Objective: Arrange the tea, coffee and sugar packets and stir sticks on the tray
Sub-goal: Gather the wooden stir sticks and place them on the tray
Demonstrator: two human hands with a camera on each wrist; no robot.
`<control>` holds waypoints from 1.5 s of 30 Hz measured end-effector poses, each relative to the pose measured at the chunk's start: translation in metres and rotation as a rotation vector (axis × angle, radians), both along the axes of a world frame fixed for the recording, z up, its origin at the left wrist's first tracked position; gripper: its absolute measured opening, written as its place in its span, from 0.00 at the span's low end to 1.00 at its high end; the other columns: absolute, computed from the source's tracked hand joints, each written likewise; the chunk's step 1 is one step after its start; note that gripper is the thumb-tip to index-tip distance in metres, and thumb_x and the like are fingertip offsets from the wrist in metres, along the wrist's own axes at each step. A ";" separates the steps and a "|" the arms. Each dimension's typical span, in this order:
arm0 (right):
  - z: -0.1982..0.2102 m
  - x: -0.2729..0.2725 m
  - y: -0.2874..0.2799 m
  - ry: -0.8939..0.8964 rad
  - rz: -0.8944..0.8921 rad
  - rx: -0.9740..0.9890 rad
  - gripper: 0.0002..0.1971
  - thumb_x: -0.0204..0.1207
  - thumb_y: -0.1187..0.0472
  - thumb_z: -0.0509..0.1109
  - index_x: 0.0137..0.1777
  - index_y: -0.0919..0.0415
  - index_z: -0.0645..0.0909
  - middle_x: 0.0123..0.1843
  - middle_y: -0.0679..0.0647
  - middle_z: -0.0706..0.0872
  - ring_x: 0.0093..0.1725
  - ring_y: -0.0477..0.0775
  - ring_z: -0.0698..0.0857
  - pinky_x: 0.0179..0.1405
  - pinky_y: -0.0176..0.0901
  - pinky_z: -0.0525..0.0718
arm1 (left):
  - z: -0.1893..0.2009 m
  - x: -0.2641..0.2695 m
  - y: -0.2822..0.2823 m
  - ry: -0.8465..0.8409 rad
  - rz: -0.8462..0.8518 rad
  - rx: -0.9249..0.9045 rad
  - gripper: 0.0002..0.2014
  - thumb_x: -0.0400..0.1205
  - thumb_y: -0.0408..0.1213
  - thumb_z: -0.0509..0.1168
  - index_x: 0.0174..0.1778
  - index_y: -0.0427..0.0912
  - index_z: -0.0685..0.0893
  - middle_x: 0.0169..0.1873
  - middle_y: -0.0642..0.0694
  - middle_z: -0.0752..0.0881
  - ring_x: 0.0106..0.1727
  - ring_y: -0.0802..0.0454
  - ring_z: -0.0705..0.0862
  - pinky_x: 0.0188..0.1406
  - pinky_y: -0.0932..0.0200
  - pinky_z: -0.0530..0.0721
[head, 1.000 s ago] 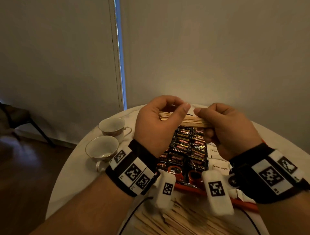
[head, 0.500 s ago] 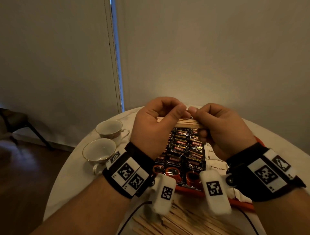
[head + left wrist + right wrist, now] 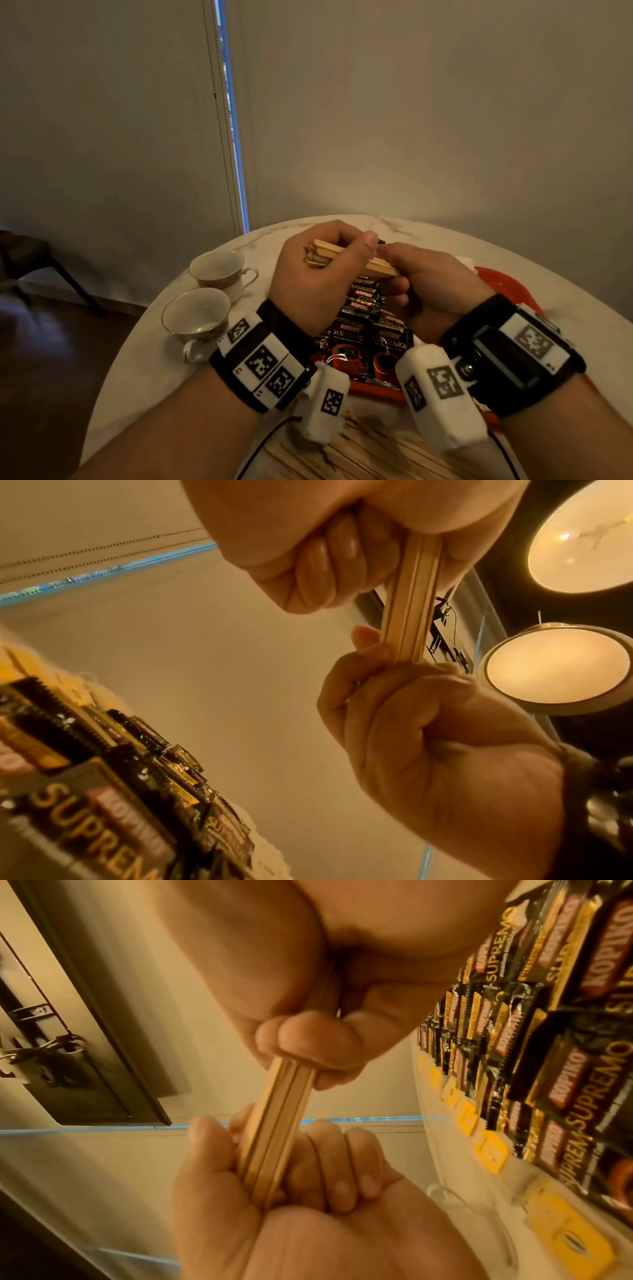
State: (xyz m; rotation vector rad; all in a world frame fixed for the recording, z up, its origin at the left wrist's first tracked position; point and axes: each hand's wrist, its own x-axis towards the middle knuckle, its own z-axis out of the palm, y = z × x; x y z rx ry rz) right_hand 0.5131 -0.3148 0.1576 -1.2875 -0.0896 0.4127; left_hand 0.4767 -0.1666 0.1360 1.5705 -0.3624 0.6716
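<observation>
Above the orange tray (image 3: 507,284), both hands held one bundle of wooden stir sticks (image 3: 352,261) level, clear of everything below it. The left hand (image 3: 315,274) had its fingers curled round one end of the bundle, thumb laid along the top; the right hand (image 3: 435,287) was clamped on the other end, and the two thumbs nearly met over the middle. From the left wrist camera the sticks (image 3: 407,601) showed as a flat, tidy pack running between the two fists, with only a short stretch of wood bare between them. The right wrist view showed the same pack (image 3: 274,1123) edge-on, gripped by curled fingers (image 3: 329,1164) at its near end.

Under the hands, black Kopiko Supremo coffee packets (image 3: 363,329) lay in overlapping rows on the tray. Beside them ran a row of what looked like tea bags with yellow tags (image 3: 493,1153), though the blur made that hard to confirm. More loose stir sticks (image 3: 370,452) lay spread on the white marble table (image 3: 144,359) near the person, in front of the tray's near edge. Two empty teacups (image 3: 195,315) stood on the table to the left of the tray, close together.
</observation>
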 end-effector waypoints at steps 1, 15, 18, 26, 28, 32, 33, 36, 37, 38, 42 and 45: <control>0.001 -0.001 0.001 -0.002 0.003 -0.008 0.07 0.81 0.59 0.74 0.47 0.64 0.85 0.29 0.52 0.80 0.21 0.42 0.69 0.15 0.31 0.69 | 0.000 0.000 0.001 0.012 0.035 -0.012 0.11 0.85 0.37 0.71 0.37 0.43 0.88 0.30 0.47 0.89 0.31 0.54 0.87 0.32 0.63 0.83; 0.022 -0.008 -0.008 -1.235 0.256 -1.086 0.17 0.76 0.53 0.77 0.33 0.50 0.71 0.25 0.45 0.74 0.29 0.46 0.76 0.29 0.36 0.72 | 0.003 0.009 0.001 0.492 -0.149 -0.253 0.18 0.84 0.33 0.64 0.26 0.48 0.80 0.25 0.46 0.79 0.24 0.51 0.75 0.24 0.61 0.68; 0.022 -0.006 -0.010 -1.142 0.263 -1.047 0.19 0.74 0.59 0.76 0.29 0.52 0.68 0.22 0.46 0.69 0.24 0.47 0.71 0.25 0.36 0.69 | -0.001 0.010 0.001 0.523 -0.245 -0.298 0.17 0.86 0.43 0.68 0.30 0.48 0.81 0.23 0.47 0.74 0.19 0.56 0.64 0.20 0.62 0.56; 0.025 0.041 -0.073 -0.551 -0.159 -1.043 0.07 0.78 0.58 0.76 0.41 0.59 0.83 0.38 0.55 0.89 0.31 0.55 0.87 0.22 0.38 0.85 | -0.012 0.024 0.012 0.622 -0.282 -0.385 0.19 0.84 0.57 0.68 0.53 0.43 0.83 0.25 0.52 0.65 0.21 0.56 0.61 0.15 0.63 0.60; 0.020 0.066 -0.104 -0.387 -0.269 -1.133 0.07 0.78 0.56 0.76 0.47 0.60 0.87 0.40 0.55 0.91 0.31 0.52 0.87 0.28 0.40 0.87 | -0.016 0.026 0.012 0.629 -0.257 -0.398 0.13 0.87 0.49 0.67 0.51 0.42 0.83 0.24 0.52 0.65 0.20 0.57 0.60 0.15 0.64 0.59; -0.006 0.100 -0.148 -0.176 -0.267 -1.409 0.13 0.77 0.50 0.77 0.49 0.61 0.88 0.45 0.59 0.92 0.47 0.60 0.92 0.52 0.57 0.93 | -0.018 0.027 0.007 0.626 -0.243 -0.364 0.08 0.88 0.43 0.65 0.46 0.43 0.81 0.22 0.52 0.65 0.20 0.57 0.60 0.15 0.64 0.57; -0.012 0.103 -0.153 -0.166 -0.233 -1.479 0.14 0.77 0.49 0.77 0.49 0.61 0.89 0.46 0.59 0.92 0.47 0.60 0.92 0.51 0.55 0.93 | -0.019 0.027 0.006 0.621 -0.235 -0.346 0.08 0.88 0.42 0.65 0.46 0.43 0.81 0.22 0.51 0.65 0.20 0.57 0.59 0.16 0.63 0.56; -0.026 0.114 -0.157 -0.167 -0.169 -1.594 0.15 0.77 0.47 0.76 0.47 0.60 0.87 0.40 0.55 0.88 0.38 0.55 0.87 0.35 0.44 0.87 | -0.021 0.028 0.005 0.608 -0.207 -0.279 0.07 0.88 0.41 0.65 0.45 0.43 0.81 0.23 0.50 0.65 0.21 0.56 0.60 0.19 0.61 0.56; -0.030 0.117 -0.157 -0.166 -0.153 -1.612 0.15 0.75 0.46 0.77 0.47 0.59 0.87 0.39 0.54 0.87 0.37 0.55 0.86 0.35 0.44 0.87 | -0.022 0.028 0.003 0.606 -0.201 -0.259 0.07 0.87 0.40 0.65 0.46 0.43 0.81 0.24 0.50 0.66 0.22 0.55 0.60 0.20 0.60 0.57; -0.032 0.120 -0.156 -0.164 -0.134 -1.629 0.16 0.74 0.46 0.79 0.48 0.59 0.87 0.39 0.54 0.87 0.37 0.55 0.86 0.37 0.45 0.87 | -0.022 0.027 0.002 0.606 -0.196 -0.243 0.07 0.87 0.39 0.65 0.46 0.42 0.81 0.24 0.49 0.67 0.22 0.55 0.61 0.20 0.60 0.58; -0.033 0.128 -0.152 -0.163 -0.054 -1.685 0.18 0.70 0.44 0.81 0.48 0.58 0.86 0.41 0.54 0.87 0.40 0.55 0.85 0.36 0.44 0.82 | -0.021 0.024 -0.011 0.619 -0.184 -0.188 0.06 0.87 0.38 0.65 0.47 0.39 0.80 0.24 0.48 0.71 0.25 0.53 0.67 0.24 0.57 0.65; -0.031 0.132 -0.155 -0.178 0.007 -1.721 0.23 0.70 0.39 0.80 0.52 0.58 0.86 0.46 0.54 0.87 0.47 0.57 0.86 0.43 0.46 0.83 | -0.019 0.024 -0.029 0.610 -0.176 -0.124 0.06 0.86 0.37 0.67 0.46 0.40 0.84 0.25 0.48 0.74 0.27 0.50 0.70 0.25 0.57 0.69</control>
